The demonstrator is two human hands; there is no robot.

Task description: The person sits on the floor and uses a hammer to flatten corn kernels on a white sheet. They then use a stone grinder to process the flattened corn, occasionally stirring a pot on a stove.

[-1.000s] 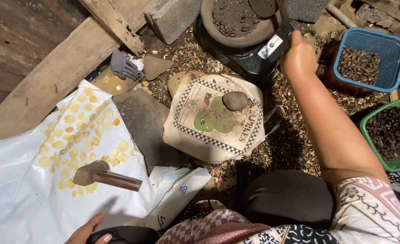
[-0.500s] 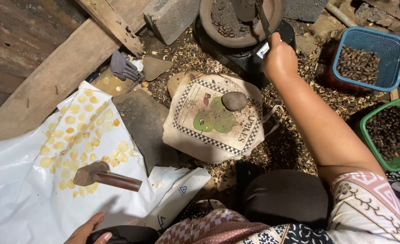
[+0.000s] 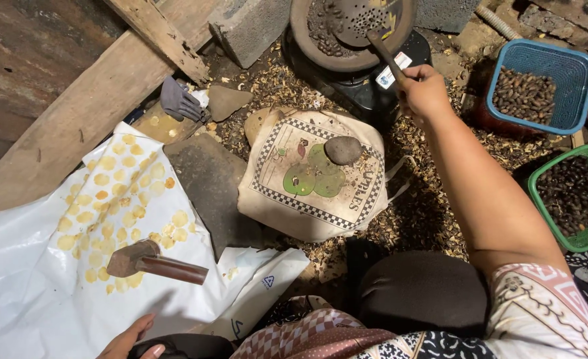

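Glossy white plastic sheet (image 3: 35, 279), rough grey stone slab (image 3: 211, 186), printed cloth bag (image 3: 314, 176), weathered wooden plank (image 3: 75, 119).

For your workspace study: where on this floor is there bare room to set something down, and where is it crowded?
Free: the dark flat stone between the white sheet and the printed cloth bag, and the sheet's lower left corner. Crowded: around the pan and right hand, and by the blue basket and green basket.

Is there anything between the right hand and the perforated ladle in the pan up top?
Nothing visible: the right hand is already closed around the handle of the perforated ladle, whose bowl sits in the round pan of dark seeds. The stone on the cloth bag lies nearer the person, off that line.
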